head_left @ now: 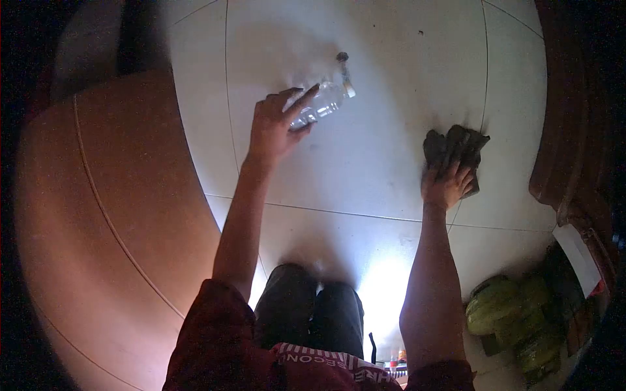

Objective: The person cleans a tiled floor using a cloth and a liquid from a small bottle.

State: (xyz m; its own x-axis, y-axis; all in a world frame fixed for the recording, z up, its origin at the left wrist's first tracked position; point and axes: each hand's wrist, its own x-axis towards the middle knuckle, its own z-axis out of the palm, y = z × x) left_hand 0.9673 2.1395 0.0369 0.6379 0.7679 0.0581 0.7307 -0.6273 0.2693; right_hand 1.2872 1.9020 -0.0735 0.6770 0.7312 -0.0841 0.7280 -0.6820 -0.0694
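My left hand point(277, 124) has its fingers around a clear plastic bottle point(326, 103), which lies tilted over the pale tiled floor. Right by the bottle's far end is a small slim item point(345, 77) with a dark tip and a white end. Out to the right, my right hand point(446, 182) grips a bunched dark cloth point(453, 146) against the floor, its fingers bent over the fabric.
Pale floor tiles point(365, 169) with dark joints lie between brown furniture on the left point(130, 195) and right point(567, 98). Large green melon-like fruits point(502, 306) sit at lower right. Small bottles point(398, 358) show beyond my shirt at the bottom.
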